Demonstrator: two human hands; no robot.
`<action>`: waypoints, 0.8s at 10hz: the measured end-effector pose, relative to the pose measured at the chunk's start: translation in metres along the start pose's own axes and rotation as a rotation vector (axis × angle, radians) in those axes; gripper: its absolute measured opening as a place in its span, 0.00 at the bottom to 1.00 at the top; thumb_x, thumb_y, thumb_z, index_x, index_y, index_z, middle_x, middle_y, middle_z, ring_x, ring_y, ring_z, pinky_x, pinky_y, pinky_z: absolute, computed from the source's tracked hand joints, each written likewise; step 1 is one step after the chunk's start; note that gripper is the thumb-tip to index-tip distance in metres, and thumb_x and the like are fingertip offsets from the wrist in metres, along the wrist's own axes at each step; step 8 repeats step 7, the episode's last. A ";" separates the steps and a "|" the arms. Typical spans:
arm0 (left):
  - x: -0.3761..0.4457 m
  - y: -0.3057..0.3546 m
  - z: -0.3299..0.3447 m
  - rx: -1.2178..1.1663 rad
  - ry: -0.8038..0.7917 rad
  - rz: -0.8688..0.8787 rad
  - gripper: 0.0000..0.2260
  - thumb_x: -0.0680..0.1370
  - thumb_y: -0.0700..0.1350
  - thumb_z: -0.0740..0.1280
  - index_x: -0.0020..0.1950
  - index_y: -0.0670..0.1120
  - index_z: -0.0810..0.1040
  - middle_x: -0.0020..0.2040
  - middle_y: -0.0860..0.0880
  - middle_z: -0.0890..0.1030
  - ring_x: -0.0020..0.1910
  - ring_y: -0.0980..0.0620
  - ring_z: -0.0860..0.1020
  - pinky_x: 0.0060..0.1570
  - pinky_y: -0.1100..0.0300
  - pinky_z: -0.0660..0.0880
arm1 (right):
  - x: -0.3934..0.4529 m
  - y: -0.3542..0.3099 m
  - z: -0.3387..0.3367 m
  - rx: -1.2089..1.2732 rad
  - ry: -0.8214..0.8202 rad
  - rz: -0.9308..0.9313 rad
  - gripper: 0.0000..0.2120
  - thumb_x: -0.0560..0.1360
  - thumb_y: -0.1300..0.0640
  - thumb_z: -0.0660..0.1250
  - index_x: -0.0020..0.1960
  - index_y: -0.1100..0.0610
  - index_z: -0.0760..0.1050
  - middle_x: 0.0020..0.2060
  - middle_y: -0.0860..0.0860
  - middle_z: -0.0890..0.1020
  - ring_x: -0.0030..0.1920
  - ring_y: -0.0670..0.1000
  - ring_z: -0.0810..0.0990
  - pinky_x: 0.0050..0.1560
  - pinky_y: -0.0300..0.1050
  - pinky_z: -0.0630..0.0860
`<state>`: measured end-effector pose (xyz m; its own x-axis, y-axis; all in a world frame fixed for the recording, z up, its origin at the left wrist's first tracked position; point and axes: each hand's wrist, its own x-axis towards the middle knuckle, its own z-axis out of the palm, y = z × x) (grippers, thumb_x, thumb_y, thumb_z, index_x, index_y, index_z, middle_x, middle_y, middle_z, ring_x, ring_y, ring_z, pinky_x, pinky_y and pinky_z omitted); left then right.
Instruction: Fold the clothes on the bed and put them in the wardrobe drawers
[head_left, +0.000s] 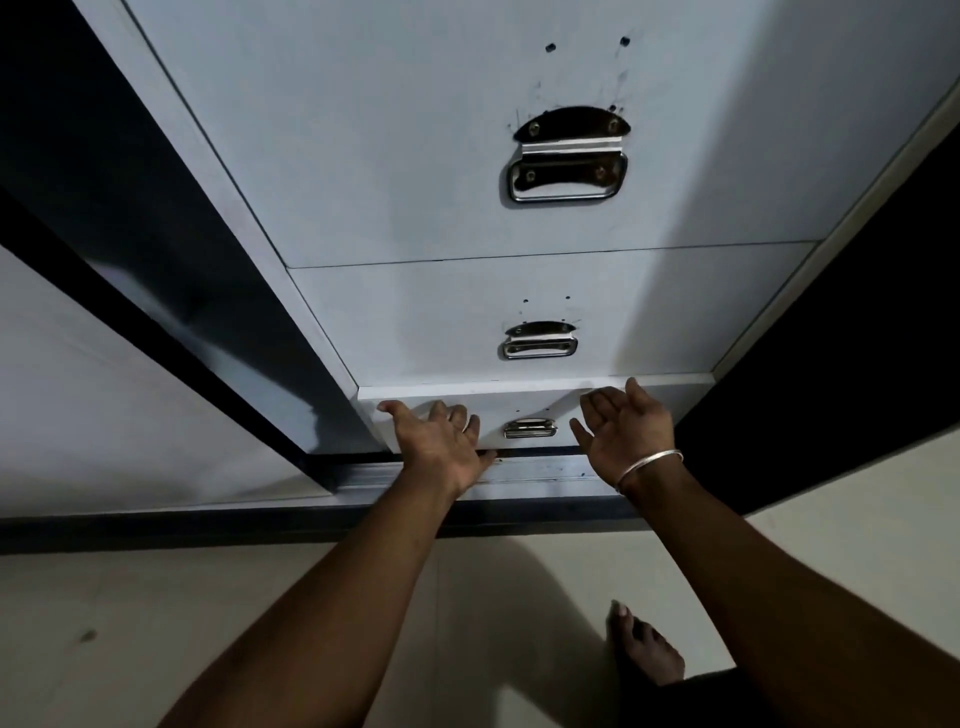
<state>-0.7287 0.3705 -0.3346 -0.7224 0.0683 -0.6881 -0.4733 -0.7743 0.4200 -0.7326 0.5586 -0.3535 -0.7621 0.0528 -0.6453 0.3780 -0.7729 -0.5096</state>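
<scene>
Both hands loosely open, holding nothing: left hand (441, 441) pressing bottom drawer (675, 400) front left of handle (530, 428), right hand (626, 431) just right. Drawer edge slightly proud. No clothes visible.

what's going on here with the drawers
A person is bent over a stack of three white wardrobe drawers, both arms stretched to the bottom drawer. The left hand lies against its front, left of the metal handle; the right hand, with a bangle on the wrist, is open just right of it. Neither hand holds clothing. The bottom drawer juts out slightly; the two above look closed.
</scene>
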 end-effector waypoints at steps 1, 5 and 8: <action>0.010 0.000 -0.003 0.016 -0.018 -0.004 0.41 0.74 0.75 0.40 0.80 0.54 0.54 0.80 0.48 0.57 0.79 0.47 0.55 0.73 0.34 0.43 | 0.006 0.001 -0.001 0.026 -0.020 -0.020 0.23 0.83 0.47 0.54 0.72 0.58 0.67 0.74 0.54 0.67 0.73 0.51 0.67 0.72 0.55 0.64; 0.023 0.000 -0.017 0.129 0.034 -0.013 0.35 0.75 0.75 0.41 0.77 0.61 0.60 0.77 0.54 0.65 0.77 0.46 0.61 0.72 0.36 0.50 | 0.022 0.033 0.001 -0.190 0.115 -0.149 0.21 0.84 0.57 0.51 0.76 0.54 0.62 0.73 0.47 0.68 0.73 0.50 0.67 0.66 0.57 0.70; -0.030 0.036 -0.016 0.303 0.163 0.020 0.33 0.78 0.71 0.43 0.72 0.55 0.71 0.71 0.52 0.75 0.72 0.46 0.68 0.70 0.38 0.56 | -0.019 0.010 0.028 -0.606 0.092 0.018 0.11 0.81 0.66 0.59 0.58 0.57 0.75 0.50 0.50 0.82 0.59 0.52 0.76 0.44 0.45 0.75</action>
